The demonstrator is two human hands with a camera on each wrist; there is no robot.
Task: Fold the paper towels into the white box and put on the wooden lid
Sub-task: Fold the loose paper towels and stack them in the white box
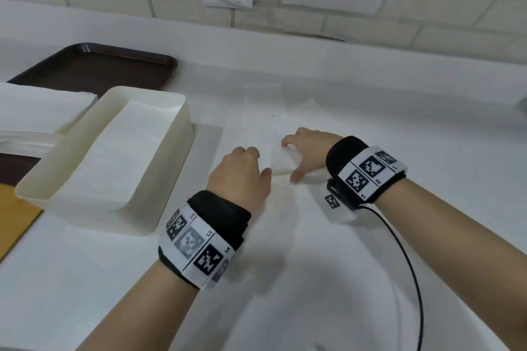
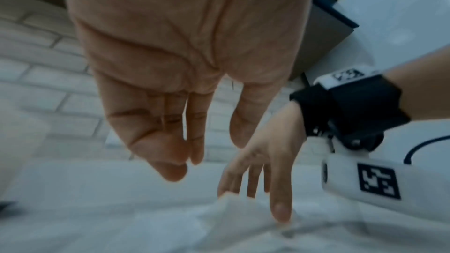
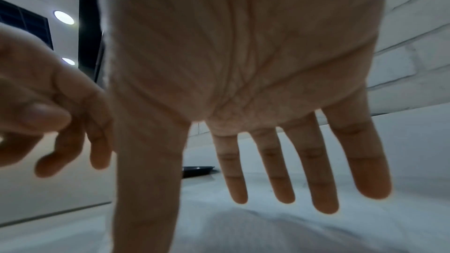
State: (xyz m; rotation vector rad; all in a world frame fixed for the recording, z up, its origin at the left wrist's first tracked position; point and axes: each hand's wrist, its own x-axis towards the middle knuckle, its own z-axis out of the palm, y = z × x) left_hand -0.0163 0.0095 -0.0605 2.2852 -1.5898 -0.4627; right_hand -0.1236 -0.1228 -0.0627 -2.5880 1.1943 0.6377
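I am mid-fold on one paper towel (image 1: 281, 161) lying on the tabletop (image 1: 370, 236), right of the white box (image 1: 182, 134), which already holds folded towels. My left hand (image 1: 242, 172) hovers relaxed and empty; my right hand (image 1: 309, 151) is spread flat over the towel. The towel's long axis seems to run away from me. Next, I judge: crease, then lift it leftward into the box.

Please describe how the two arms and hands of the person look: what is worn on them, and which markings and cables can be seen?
Both forearms are bare, without sleeves. Each wrist carries a black padded band wrapped with a white strip of square black-and-white code tags: left wrist band, right wrist band. A small white camera box with its own tag hangs under the right band, and a thin black cable runs from it. The hands wear no gloves.
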